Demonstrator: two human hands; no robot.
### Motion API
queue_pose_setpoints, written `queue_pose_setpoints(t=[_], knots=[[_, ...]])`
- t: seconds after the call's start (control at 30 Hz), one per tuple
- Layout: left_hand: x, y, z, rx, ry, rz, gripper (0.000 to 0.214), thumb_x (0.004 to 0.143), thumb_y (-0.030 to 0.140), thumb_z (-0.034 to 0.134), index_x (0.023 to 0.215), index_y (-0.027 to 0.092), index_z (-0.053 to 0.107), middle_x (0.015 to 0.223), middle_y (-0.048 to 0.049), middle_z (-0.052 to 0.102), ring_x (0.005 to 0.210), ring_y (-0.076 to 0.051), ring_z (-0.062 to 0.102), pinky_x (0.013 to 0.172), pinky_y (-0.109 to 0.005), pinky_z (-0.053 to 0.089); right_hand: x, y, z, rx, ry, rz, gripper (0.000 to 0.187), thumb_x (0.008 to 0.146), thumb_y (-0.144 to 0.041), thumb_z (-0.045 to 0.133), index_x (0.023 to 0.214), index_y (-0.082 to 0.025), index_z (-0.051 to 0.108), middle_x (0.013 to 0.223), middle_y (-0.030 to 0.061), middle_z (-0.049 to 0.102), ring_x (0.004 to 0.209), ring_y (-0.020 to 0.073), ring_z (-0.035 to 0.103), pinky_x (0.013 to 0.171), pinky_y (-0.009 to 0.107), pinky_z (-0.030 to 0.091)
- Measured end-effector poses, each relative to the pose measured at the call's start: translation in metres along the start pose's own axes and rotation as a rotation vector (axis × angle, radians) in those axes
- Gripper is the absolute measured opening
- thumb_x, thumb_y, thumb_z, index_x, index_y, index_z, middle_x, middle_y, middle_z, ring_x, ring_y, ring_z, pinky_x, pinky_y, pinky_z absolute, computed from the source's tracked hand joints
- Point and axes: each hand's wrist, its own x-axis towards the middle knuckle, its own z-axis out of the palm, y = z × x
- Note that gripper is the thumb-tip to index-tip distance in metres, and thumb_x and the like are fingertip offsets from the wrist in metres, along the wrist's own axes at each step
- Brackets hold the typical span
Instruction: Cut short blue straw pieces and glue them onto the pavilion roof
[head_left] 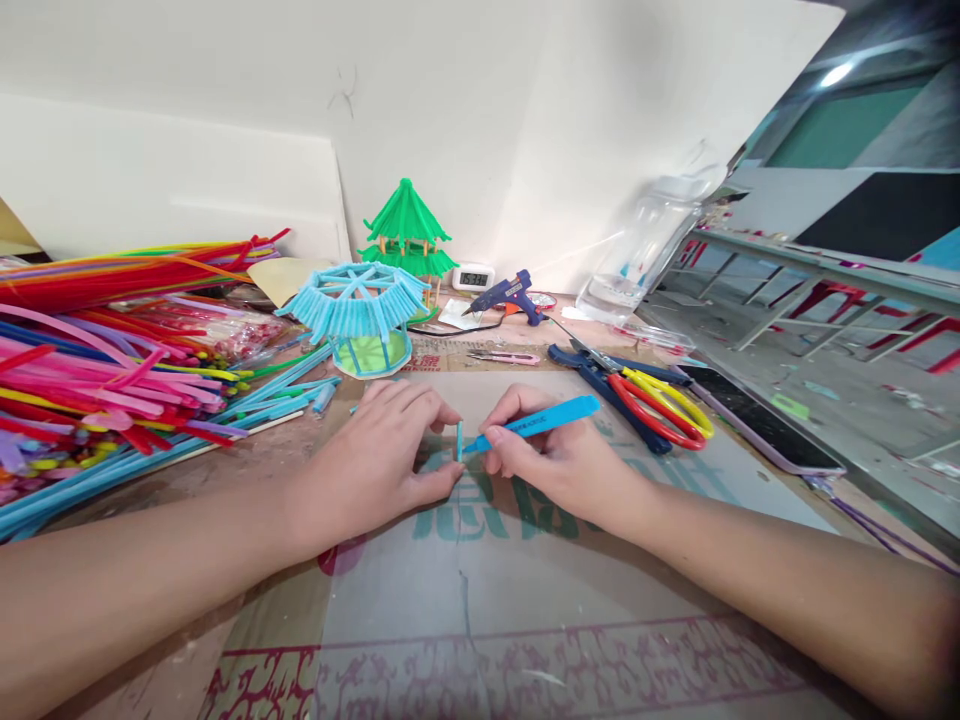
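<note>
Between thumb and fingertip, my left hand [382,440] pinches a short thin stick [460,441], held upright and coloured blue along its length. My right hand [551,445] grips a blue marker [551,415] like a pen, its tip at the stick's right side. Just behind my left hand stands a small pavilion model [360,310] with a light blue pipe-cleaner roof and a green round base. Farther back is a green two-tiered pavilion model [407,235].
Bundles of coloured pipe cleaners [97,390] fill the left side. At the right lie pliers [615,400], red-and-yellow-handled scissors [660,405] and a phone [757,415]. Behind are a glue gun [514,297], pink snips [502,357], a digital clock [474,277] and a water container [637,250].
</note>
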Motion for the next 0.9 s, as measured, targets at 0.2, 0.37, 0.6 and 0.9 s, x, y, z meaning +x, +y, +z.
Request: queue_pose_setpoints(t=[0.2,0.37,0.6,0.9], knots=[[0.0006,0.0008,-0.0004,0.013,-0.006,0.012,0.021,0.086,0.033,0.065,0.099,0.02,0.055,0.098,-0.0046,0.064,0.101,-0.026,0.058,0.09,-0.04,0.044,-0.0002,-0.0018,0.0001,0.01,-0.027,0.011,0.012,0.087,-0.028,0.062,0.082,-0.021,0.054,0.064,-0.0023,0.061,0.055,0.0116,0.057,0.052,0.025,0.047],[0.0004,0.0008,-0.001,0.019,-0.011,0.017,0.022,0.087,0.034,0.065,0.101,0.019,0.055,0.099,-0.0051,0.063,0.101,-0.026,0.058,0.089,-0.041,0.044,0.0001,-0.0046,0.0002,-0.029,-0.058,0.001,0.011,0.086,-0.026,0.062,0.08,-0.021,0.055,0.064,-0.0021,0.062,0.056,0.012,0.058,0.051,0.025,0.046],[-0.001,0.0005,-0.002,0.01,-0.013,0.006,0.021,0.086,0.033,0.065,0.098,0.02,0.054,0.097,-0.0041,0.063,0.1,-0.025,0.058,0.088,-0.04,0.044,-0.0009,0.0015,0.0004,0.049,-0.004,-0.018,0.01,0.091,-0.029,0.059,0.088,-0.02,0.055,0.068,-0.0015,0.063,0.058,0.0112,0.058,0.052,0.023,0.047],[-0.0012,-0.0001,-0.0006,0.028,0.0,0.025,0.023,0.086,0.033,0.066,0.101,0.018,0.056,0.099,-0.0045,0.063,0.1,-0.025,0.057,0.089,-0.038,0.043,-0.0007,-0.0036,-0.0002,-0.051,-0.059,-0.041,0.011,0.088,-0.025,0.059,0.079,-0.02,0.055,0.065,-0.0008,0.061,0.057,0.0127,0.056,0.052,0.025,0.045]])
